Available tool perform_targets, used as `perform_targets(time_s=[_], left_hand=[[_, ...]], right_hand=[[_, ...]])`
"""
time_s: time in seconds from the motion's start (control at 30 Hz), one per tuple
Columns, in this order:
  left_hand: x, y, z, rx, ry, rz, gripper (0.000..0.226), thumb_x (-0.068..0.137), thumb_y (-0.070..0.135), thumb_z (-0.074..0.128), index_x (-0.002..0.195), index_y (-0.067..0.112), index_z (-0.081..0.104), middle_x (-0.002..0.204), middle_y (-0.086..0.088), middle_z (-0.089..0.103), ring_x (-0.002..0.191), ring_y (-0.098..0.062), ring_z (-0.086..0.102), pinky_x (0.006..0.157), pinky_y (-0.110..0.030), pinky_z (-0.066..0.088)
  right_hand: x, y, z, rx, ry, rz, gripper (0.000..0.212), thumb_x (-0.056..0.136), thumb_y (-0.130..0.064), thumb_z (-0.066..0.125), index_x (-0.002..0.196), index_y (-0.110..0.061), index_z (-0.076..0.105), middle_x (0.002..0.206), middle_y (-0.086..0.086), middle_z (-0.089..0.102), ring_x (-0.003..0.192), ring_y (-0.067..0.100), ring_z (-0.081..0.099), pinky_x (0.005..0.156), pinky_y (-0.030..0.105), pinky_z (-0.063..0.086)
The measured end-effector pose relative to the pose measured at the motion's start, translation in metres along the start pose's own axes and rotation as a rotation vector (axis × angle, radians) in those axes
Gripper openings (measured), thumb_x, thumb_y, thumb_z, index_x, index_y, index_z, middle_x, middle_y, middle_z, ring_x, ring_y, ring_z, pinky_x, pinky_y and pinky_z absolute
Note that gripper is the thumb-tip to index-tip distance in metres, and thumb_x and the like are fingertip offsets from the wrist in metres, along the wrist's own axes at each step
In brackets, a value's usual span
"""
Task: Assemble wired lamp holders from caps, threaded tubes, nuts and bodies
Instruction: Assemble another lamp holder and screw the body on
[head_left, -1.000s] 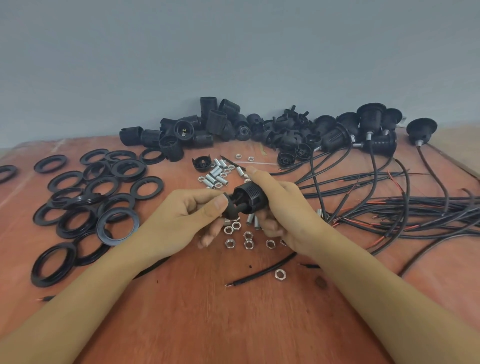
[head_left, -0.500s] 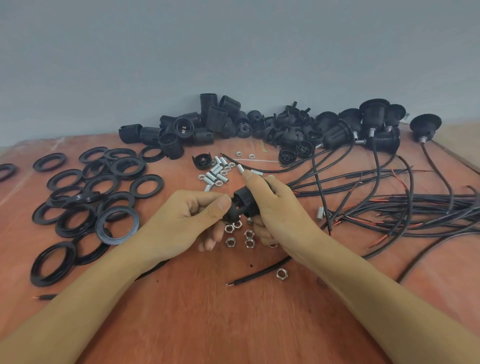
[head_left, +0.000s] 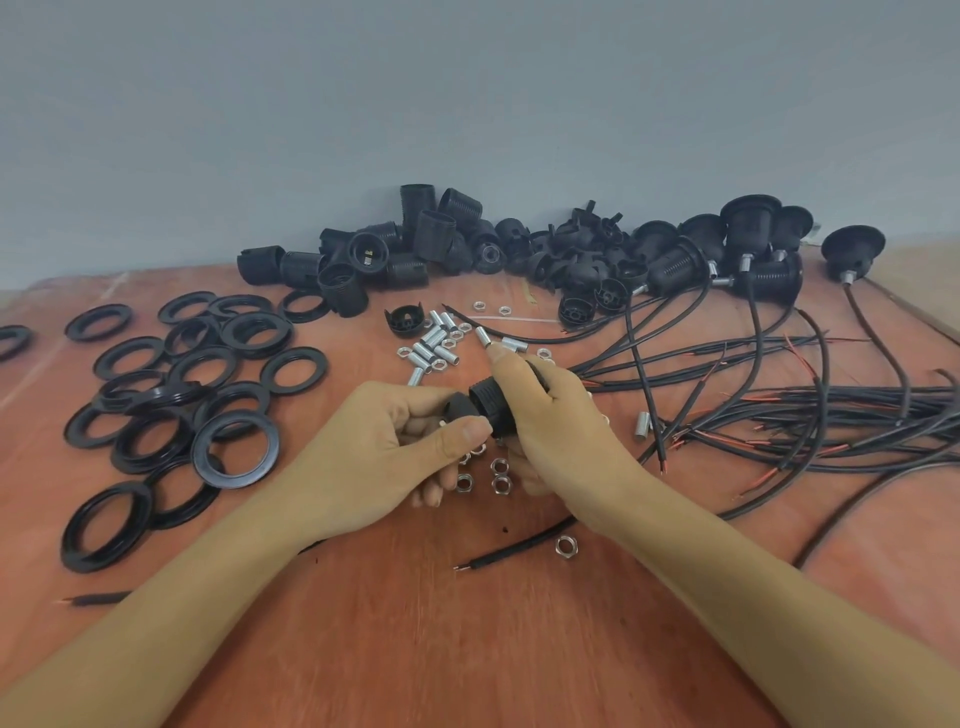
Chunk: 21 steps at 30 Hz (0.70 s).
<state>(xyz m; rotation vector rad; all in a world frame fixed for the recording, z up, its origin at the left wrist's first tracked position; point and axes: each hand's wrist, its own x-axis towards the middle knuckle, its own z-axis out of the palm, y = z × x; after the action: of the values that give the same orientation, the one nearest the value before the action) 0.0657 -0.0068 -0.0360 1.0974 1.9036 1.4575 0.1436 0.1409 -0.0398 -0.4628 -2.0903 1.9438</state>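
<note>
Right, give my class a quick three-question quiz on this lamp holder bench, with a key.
1. True or false: the left hand lies empty on the table.
2. Where do the loose black rings lie? A) left of the hands B) right of the hands C) between the hands
3. Fill in: the right hand grips a ribbed black lamp holder ____.
Key: 1 false, its fingers pinch the cap; 2 A; 3 body.
</note>
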Motion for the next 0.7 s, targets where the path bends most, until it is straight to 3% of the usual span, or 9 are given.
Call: perform_targets(time_s=[0.13,0.27,0.37,0.43,0.5,0.6,0.63,0.7], left_hand=[[0.0,0.0,-0.001,0.073,0.025,0.055,0.027,0.086,0.04,0.066,0.098,0.016,0.072,0.056,0.005,0.062,0.047,-0.003,0.056,0.047,-0.013,0.044],[-0.003,-0.004,-0.001,0.425,0.077,0.26,0.037,0.09,0.045,0.062,0.127,0.043,0.058,0.081,0.021,0.069,0.066,0.003,0.062,0.065,-0.01,0.047],[-0.003,-0.007,0.002,0.667,0.141,0.351,0.061,0.089,0.052,0.056,0.143,0.027,0.045,0.108,0.021,0.069,0.087,0.011,0.057,0.081,-0.006,0.04],[-0.003,-0.008,0.004,0.702,0.165,0.391,0.068,0.088,0.051,0.057,0.145,0.019,0.041,0.109,0.023,0.063,0.092,0.02,0.05,0.087,-0.007,0.037],[-0.003,-0.008,0.004,0.691,0.165,0.43,0.068,0.088,0.046,0.056,0.145,0.012,0.041,0.102,0.037,0.051,0.09,0.031,0.043,0.085,-0.003,0.035],[-0.002,-0.007,0.004,0.687,0.167,0.454,0.068,0.089,0.044,0.055,0.146,0.011,0.039,0.101,0.033,0.057,0.089,0.021,0.049,0.086,-0.021,0.044],[-0.002,-0.006,0.004,0.675,0.162,0.46,0.068,0.089,0.044,0.055,0.146,0.012,0.037,0.103,0.025,0.062,0.091,0.015,0.053,0.089,-0.019,0.044],[-0.004,-0.005,0.004,0.636,0.142,0.459,0.067,0.089,0.042,0.056,0.145,0.013,0.035,0.108,0.019,0.064,0.097,0.01,0.056,0.091,-0.002,0.035]], right_hand=[[0.001,-0.003,-0.002,0.009,-0.048,-0.02,0.035,0.1,-0.041,0.042,0.075,-0.017,0.037,0.042,-0.009,0.029,0.031,0.006,0.026,0.036,0.014,0.023],[0.003,-0.01,-0.016,-0.107,-0.132,-0.003,0.029,0.1,-0.03,0.043,0.083,-0.01,0.055,0.049,-0.008,0.042,0.035,0.003,0.036,0.036,0.014,0.028],[0.004,-0.009,-0.019,-0.173,-0.12,-0.069,0.03,0.099,-0.023,0.04,0.097,-0.016,0.068,0.063,-0.013,0.056,0.048,-0.001,0.049,0.044,0.014,0.039],[0.003,-0.005,-0.017,-0.26,-0.059,-0.178,0.031,0.093,-0.029,0.039,0.105,-0.025,0.067,0.083,-0.013,0.065,0.069,-0.002,0.06,0.06,0.017,0.047],[0.001,0.0,-0.014,-0.279,-0.009,-0.272,0.034,0.087,-0.031,0.038,0.106,-0.026,0.066,0.091,-0.007,0.068,0.084,0.007,0.064,0.072,0.024,0.05],[-0.003,0.003,-0.01,-0.255,0.031,-0.362,0.023,0.089,-0.028,0.038,0.093,-0.027,0.061,0.075,0.002,0.064,0.067,0.015,0.058,0.061,0.031,0.046],[-0.004,0.003,-0.009,-0.255,0.041,-0.386,0.021,0.089,-0.027,0.039,0.089,-0.024,0.059,0.07,0.003,0.061,0.06,0.013,0.053,0.057,0.032,0.044],[-0.005,0.004,-0.008,-0.244,0.053,-0.42,0.02,0.089,-0.025,0.038,0.084,-0.017,0.056,0.06,-0.001,0.052,0.055,0.008,0.045,0.051,0.032,0.039]])
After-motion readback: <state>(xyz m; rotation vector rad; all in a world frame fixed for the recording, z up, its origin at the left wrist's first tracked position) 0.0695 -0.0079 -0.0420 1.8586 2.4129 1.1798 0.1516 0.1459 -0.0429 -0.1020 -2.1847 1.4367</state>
